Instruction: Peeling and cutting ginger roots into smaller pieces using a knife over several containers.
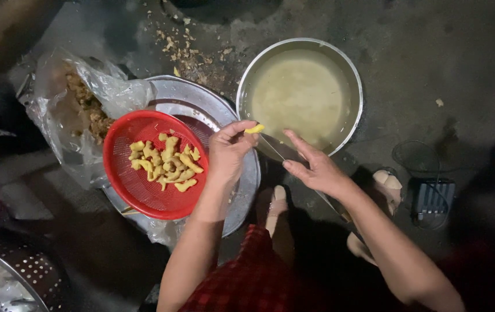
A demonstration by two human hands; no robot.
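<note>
Two bare hands over the floor, left hand (227,151) fingers pinched on a yellow peeled piece (254,129), right hand (315,167) fingers apart, touching a thin knife (272,148), beside a metal basin (356,81) of cloudy water, red basket (121,173) of yellow pieces (166,160) at left.

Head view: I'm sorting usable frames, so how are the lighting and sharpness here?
Head view: light falls on the middle, where the red basket and the pieces of yellow food look crisp; corners sink into dark shadow; the metal basin of cloudy liquid shows soft glare; the left hand and right hand are slightly soft.
</note>
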